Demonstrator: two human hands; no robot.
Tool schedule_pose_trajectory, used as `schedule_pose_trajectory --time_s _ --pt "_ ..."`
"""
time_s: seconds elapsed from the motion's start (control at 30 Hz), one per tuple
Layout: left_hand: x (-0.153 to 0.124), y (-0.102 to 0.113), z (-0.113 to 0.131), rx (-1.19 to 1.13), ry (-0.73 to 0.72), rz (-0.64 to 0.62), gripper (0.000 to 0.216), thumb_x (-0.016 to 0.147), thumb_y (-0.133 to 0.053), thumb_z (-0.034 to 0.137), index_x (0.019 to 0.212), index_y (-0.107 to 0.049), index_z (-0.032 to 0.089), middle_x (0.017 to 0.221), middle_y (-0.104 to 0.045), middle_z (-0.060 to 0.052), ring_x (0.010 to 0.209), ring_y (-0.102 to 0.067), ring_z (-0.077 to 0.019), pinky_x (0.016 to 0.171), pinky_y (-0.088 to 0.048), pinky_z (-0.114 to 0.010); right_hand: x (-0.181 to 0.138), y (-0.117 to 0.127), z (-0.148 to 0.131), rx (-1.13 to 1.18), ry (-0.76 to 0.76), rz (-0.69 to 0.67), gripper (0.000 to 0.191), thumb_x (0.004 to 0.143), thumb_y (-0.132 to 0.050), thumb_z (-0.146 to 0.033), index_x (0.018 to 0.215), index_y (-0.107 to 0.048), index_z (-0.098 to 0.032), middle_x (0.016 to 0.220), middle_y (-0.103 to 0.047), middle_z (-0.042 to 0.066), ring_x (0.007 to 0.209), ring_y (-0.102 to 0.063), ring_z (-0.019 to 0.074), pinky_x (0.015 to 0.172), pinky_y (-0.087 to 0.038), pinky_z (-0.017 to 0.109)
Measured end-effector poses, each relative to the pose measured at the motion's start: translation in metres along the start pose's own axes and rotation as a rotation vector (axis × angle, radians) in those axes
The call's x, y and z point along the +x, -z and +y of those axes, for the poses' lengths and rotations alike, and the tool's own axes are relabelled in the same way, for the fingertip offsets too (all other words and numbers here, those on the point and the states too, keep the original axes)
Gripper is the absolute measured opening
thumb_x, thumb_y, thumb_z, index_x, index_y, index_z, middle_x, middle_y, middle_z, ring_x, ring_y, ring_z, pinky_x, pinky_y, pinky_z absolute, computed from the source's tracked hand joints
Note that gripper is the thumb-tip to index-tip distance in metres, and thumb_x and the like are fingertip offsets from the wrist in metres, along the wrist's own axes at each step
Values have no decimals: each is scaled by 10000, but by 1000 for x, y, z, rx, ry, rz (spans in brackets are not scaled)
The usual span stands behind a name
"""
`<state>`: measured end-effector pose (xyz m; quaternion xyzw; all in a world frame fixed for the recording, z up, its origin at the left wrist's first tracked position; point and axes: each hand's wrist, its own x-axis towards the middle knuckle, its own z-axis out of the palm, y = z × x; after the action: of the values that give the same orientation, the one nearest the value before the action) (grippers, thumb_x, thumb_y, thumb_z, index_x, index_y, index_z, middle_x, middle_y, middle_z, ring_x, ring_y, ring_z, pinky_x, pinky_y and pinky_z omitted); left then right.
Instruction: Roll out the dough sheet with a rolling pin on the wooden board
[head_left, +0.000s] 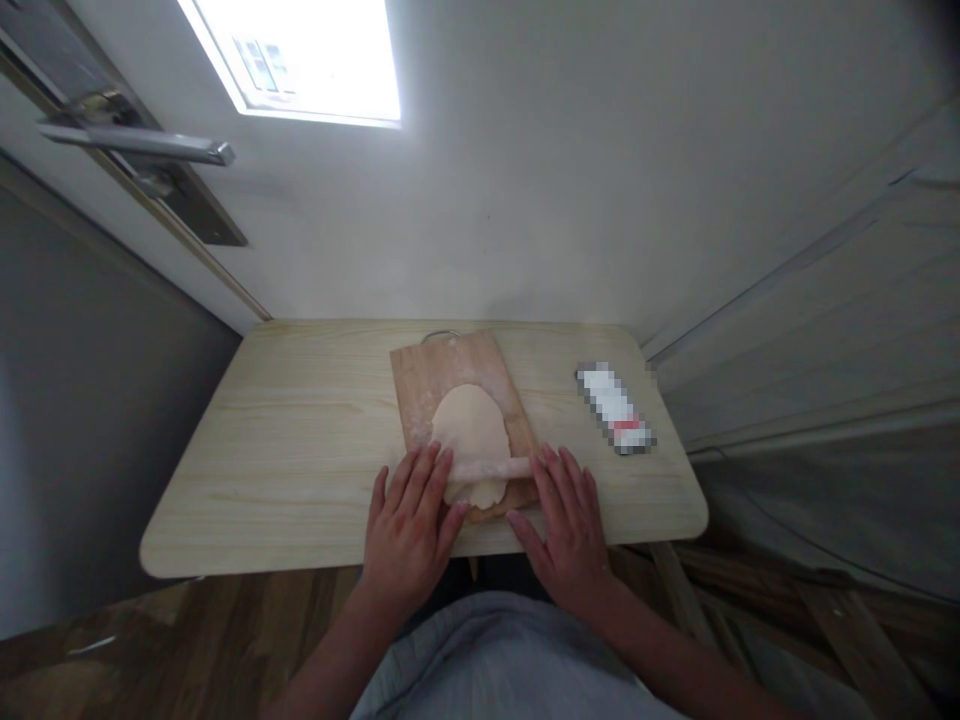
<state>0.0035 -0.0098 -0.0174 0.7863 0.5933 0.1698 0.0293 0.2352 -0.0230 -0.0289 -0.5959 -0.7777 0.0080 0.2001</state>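
A pale rolling pin (491, 469) lies crosswise over the near part of a flattened sheet of dough (472, 425). The dough is roughly oval with an uneven near edge, and rests on a wooden cutting board (431, 368). My left hand (409, 525) lies over the pin's left end, fingers stretched out and thumb apart on the near side. Over the right end, my right hand (566, 530) rests with its fingers spread and extended, thumb pointing inward. Both hands touch the pin from above without wrapping round it. Fingers hide the pin's ends.
The board lies on a light wood table (300, 430) with rounded corners. A pixelated phone-like object (615, 408) lies right of the board. A white door (480, 220) with a metal handle (150, 142) rises behind the table, and a wall stands on the right.
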Motion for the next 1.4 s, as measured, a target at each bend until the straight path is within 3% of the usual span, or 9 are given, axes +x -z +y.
schedule_pose_trajectory --time_s 0.2,0.47,0.77,0.97,1.4 --pt "6 -1 -1 3 7 -2 664 1005 -454 433 1613 -224 294 1588 -439 -70 1471 -395 -291 1241 -181 -552 5 -3 2 -29 16 -13 731 1005 -441 -458 1627 -161 -195 1619 -355 143 1529 -252 335 1200 -238 599" --pt "32 -1 -5 -1 37 -23 626 1014 -423 456 1601 -266 306 1600 -423 -63 1491 -356 -295 1241 -180 -564 33 -9 7 -71 19 -4 708 1003 -428 -490 1603 -242 -164 1618 -353 159 1507 -279 340 1204 -195 594" --pt "61 2 -7 18 71 -34 557 1028 -363 487 1538 -408 266 1604 -421 -65 1487 -344 -307 1201 -258 -589 60 -19 8 -42 -38 45 622 1016 -415 -514 1522 -411 -152 1566 -442 147 1446 -348 333 1198 -187 577" --pt "74 5 -8 24 67 -31 526 1028 -350 489 1496 -469 280 1588 -447 -69 1472 -370 -305 1188 -291 -590 77 -18 9 -24 -78 8 543 1021 -420 -507 1440 -519 -178 1522 -504 128 1408 -388 319 1185 -203 561" --pt "101 3 -15 74 48 -17 515 1029 -350 508 1431 -546 252 1541 -508 -78 1416 -440 -337 1123 -377 -599 107 -17 11 -60 -91 -46 492 1036 -397 -520 1347 -617 -208 1424 -606 109 1337 -462 331 1147 -232 554"
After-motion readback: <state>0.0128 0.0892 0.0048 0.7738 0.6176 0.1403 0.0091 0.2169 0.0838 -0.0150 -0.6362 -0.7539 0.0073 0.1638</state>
